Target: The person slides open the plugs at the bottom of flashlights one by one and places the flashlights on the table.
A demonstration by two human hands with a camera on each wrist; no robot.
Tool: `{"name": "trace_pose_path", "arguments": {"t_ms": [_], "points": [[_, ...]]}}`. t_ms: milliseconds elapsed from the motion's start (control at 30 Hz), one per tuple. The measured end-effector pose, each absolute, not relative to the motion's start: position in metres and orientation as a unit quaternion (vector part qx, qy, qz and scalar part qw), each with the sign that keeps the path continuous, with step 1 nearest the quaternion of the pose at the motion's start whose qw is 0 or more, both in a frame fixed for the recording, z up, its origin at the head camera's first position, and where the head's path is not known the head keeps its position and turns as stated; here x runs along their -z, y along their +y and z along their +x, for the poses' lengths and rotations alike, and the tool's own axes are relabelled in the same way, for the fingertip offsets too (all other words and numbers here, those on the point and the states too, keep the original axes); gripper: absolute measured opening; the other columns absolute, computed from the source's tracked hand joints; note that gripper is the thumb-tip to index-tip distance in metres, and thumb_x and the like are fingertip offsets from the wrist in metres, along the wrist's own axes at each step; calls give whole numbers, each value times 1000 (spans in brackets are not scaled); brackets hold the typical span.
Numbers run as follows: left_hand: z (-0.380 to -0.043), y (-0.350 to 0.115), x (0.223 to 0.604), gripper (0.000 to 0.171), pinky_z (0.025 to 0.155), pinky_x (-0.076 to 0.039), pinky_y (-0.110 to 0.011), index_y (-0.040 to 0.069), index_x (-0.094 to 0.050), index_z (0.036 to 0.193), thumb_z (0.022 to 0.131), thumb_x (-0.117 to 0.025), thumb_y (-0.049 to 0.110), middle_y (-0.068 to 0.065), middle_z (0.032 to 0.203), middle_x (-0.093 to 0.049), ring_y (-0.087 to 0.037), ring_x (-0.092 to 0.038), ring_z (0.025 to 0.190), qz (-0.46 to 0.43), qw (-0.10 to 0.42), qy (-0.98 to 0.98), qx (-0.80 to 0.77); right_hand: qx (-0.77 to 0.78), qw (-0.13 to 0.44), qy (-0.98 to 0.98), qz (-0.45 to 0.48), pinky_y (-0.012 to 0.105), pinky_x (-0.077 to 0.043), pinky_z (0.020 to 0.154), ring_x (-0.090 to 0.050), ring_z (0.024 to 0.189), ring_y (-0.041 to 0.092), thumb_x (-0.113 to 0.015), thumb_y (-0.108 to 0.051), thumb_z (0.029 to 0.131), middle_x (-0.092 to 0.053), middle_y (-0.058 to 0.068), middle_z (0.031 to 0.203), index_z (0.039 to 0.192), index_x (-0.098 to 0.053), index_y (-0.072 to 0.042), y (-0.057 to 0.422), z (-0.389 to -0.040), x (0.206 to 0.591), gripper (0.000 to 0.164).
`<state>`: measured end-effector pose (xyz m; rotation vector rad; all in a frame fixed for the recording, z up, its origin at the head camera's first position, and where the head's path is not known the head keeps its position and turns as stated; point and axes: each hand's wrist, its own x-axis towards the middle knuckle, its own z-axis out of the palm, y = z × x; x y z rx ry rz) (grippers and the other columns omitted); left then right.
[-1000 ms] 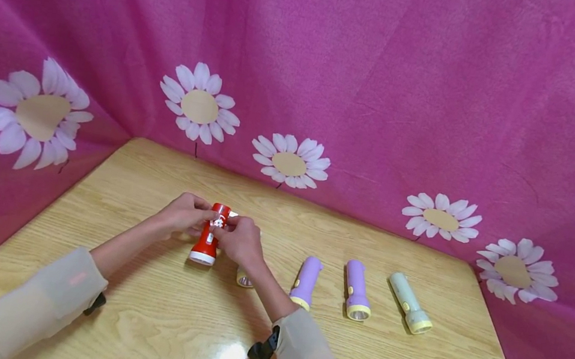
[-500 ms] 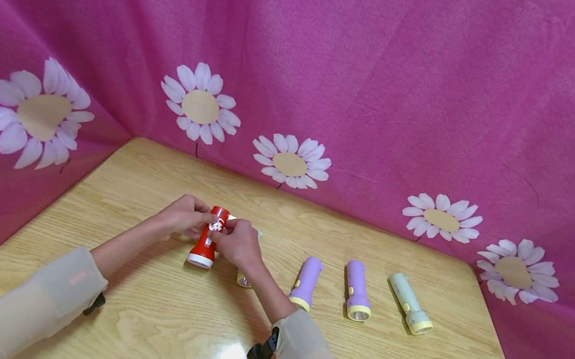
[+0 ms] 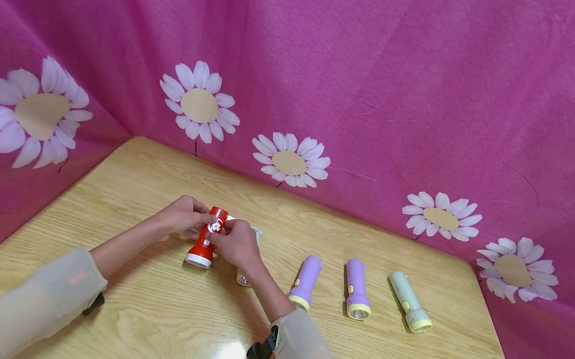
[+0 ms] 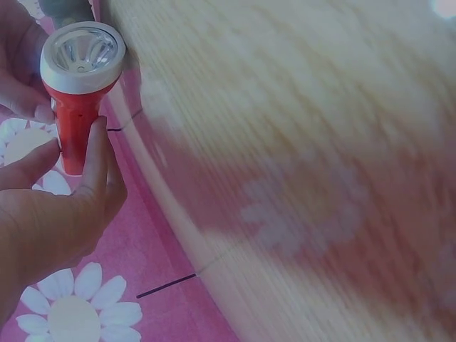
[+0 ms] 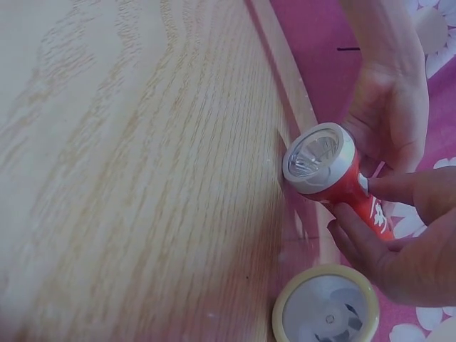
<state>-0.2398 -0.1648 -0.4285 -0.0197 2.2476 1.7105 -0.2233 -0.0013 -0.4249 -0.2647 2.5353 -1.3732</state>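
A red flashlight (image 3: 200, 246) with a white head ring and a white print is held between both hands, its lens toward the front of the table. My left hand (image 3: 183, 217) pinches its left side, thumb on one side and fingers on the other, as the left wrist view shows. My right hand (image 3: 240, 247) holds it from the right, thumb at the white switch (image 5: 363, 183) and fingers beneath the body. The lens (image 4: 84, 53) looks unlit. Behind my right hand lies a pale flashlight (image 3: 244, 279), partly hidden; its cream-ringed head (image 5: 326, 311) shows in the right wrist view.
To the right on the wooden table (image 3: 155, 314) lie two purple flashlights (image 3: 309, 276) with yellow rings and a pale green flashlight (image 3: 408, 298). A pink cloth (image 3: 364, 92) with daisies stands behind and beside the table.
The red flashlight has shifted slightly down and left with both hands. My right thumb has moved a little toward the head, covering more of the switch. The other flashlights stay put.
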Motion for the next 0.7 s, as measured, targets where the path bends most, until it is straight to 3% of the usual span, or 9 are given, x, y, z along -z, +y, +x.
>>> {"name": "trace_pose_path", "arguments": {"t_ms": [300, 700], "points": [[-238, -164, 425, 36, 75, -61, -34, -15, -57, 124, 98, -62, 10, -22, 110, -64, -18, -65, 83, -18, 149, 802, -579, 476, 123, 868, -77, 22, -54, 54, -60, 58, 13, -76, -11, 90, -63, 3, 74, 96, -69, 2, -3, -225, 427, 16], [-240, -162, 427, 34, 72, -61, -35, -14, -62, 116, 94, -67, 11, -23, 105, -68, -21, -69, 81, -20, 130, 829, -544, 466, 114, 874, -74, 20, -51, 51, -60, 55, 11, -77, -11, 88, -63, 1, 69, 90, -70, 1, -4, -225, 428, 14]]}}
